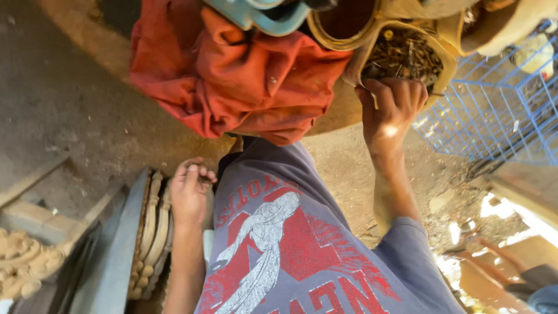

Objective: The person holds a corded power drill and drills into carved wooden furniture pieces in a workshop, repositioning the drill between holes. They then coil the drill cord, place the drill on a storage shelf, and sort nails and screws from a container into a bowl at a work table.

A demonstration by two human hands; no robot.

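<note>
My right hand (388, 113) reaches up to a tan leather pouch (356, 65) filled with several nails and screws (404, 55). Its fingers and thumb close on the pouch's lower rim. My left hand (189, 193) hangs lower at the left with its fingers curled in, and nothing shows inside them. It hovers just above a stack of carved, curved wooden pieces (152, 228). My grey shirt with a red and white print (279, 244) fills the lower middle.
A crumpled red cloth (232, 75) lies beside the pouch on a rounded wooden surface. A blue wire crate (500, 110) stands at the right. Carved pale wood ornaments (20, 261) sit at the lower left. Dusty ground with scraps lies between them.
</note>
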